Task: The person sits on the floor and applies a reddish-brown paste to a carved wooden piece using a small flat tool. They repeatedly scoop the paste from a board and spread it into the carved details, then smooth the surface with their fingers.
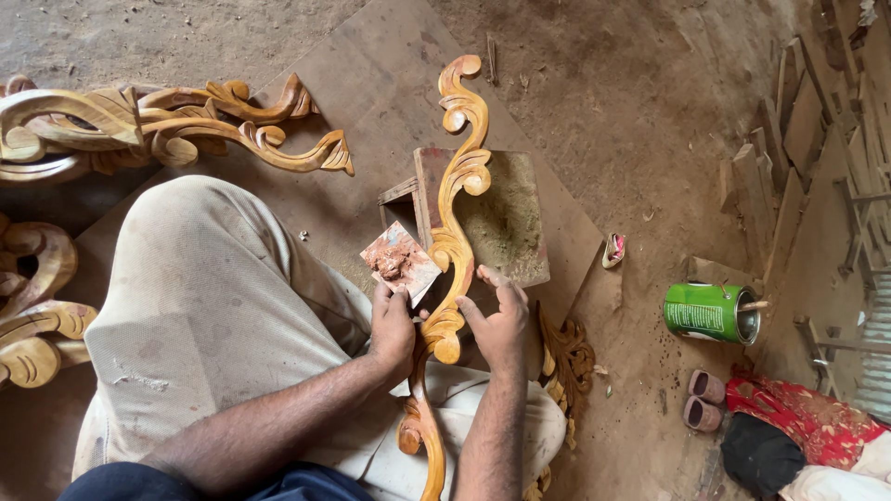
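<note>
Dust and packed dirt make up the workshop floor (631,102), with a flat brown board (371,83) laid over it from the upper middle of the frame down toward the person's knees. On that board sits a small wooden stool (506,218), its top crusted with dried filler. A long carved wooden scroll (455,186) lies across the stool, running from the top centre of the frame down over the person's lap. The right hand (501,325) is closed around the scroll's lower curl, thumb against the carving. The left hand (392,327) grips a small card loaded with reddish-brown putty (399,264), just beside the scroll at its left edge. More carved pieces (176,125) are stacked along the left edge of the frame, crowding that side. To the right, a green tin can (710,313) lies on its side well apart from the hands, with a small pair of sandals (705,399) and red patterned cloth (807,417) below it. Wooden offcuts (798,139) line the upper right edge. Bare floor stays open between stool and can.
</note>
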